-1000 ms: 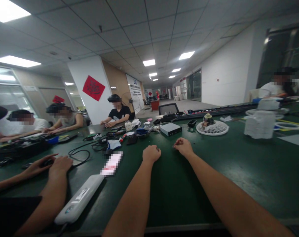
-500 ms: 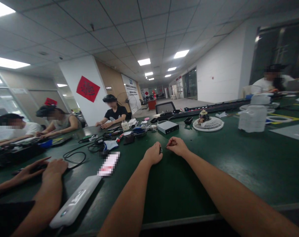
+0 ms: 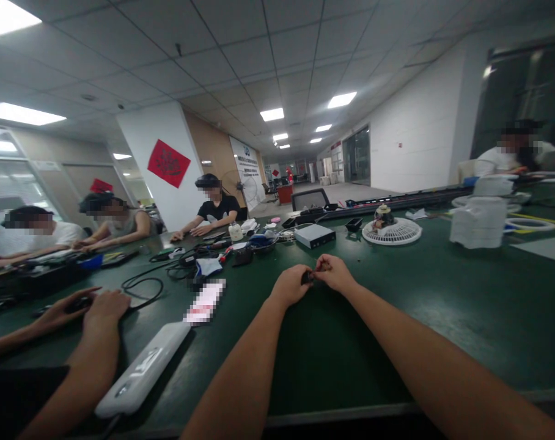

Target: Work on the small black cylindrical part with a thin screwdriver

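Note:
Over the green table (image 3: 351, 379), my left hand (image 3: 290, 286) is closed around a small dark object (image 3: 307, 278), too small to name. My right hand (image 3: 335, 273) is pinched, its fingertips meeting the left hand's at that object. Whether the right fingers hold a separate piece cannot be made out. Just beyond my hands lies a silver-grey metal box (image 3: 315, 235) with a dark front face. Farther right of it rests a white round fan grille (image 3: 392, 232) with a motor-like part (image 3: 384, 215) on top.
At left lie a white power strip (image 3: 144, 366), a phone (image 3: 206, 302) and black cables (image 3: 142, 284). A neighbour's hands (image 3: 106, 305) work close by. A small black tray (image 3: 353, 224) sits near the box; a white plastic housing (image 3: 478, 217) stands at right. Other people sit around the table.
My hands have come together: they were slightly apart, and now their fingertips meet at the small dark object. The view has shifted slightly.

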The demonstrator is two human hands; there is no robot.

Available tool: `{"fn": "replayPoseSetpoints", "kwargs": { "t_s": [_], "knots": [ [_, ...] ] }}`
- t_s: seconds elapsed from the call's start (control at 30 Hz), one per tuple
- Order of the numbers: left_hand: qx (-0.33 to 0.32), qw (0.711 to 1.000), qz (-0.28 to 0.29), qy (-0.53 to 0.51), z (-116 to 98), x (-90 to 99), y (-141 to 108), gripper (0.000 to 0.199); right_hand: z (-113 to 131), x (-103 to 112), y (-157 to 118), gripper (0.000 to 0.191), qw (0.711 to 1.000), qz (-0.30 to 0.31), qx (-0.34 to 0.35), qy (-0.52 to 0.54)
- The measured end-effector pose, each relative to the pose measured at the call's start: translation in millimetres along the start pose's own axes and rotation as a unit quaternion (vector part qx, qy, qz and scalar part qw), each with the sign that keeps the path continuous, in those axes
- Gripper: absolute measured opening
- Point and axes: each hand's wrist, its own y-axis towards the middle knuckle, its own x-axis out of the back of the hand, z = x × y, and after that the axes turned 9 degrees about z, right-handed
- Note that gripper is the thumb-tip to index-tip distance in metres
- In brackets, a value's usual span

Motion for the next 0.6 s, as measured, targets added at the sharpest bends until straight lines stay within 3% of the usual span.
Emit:
{"fn": "replayPoseSetpoints", "kwargs": {
  "t_s": [0.17,0.3,0.43,0.6],
  "knots": [
    [-0.014,1.000,-0.005,0.002,1.2,-1.7,0.0,0.032,6.0,2.2,-4.6,0.021,0.996,0.012,0.000,-0.088],
    [0.004,1.000,-0.016,0.001,2.1,-1.7,-0.5,0.031,3.7,-1.3,-3.5,0.014,0.996,0.008,0.004,-0.091],
    [0.055,0.997,-0.040,0.025,1.4,-0.1,-1.3,0.027,1.9,-1.8,0.7,0.029,0.995,0.012,-0.040,0.091],
    [0.115,0.991,-0.072,0.019,5.2,-1.0,-1.5,0.030,6.3,5.7,3.2,0.041,0.950,-0.028,-0.113,0.289]
  ]
}}
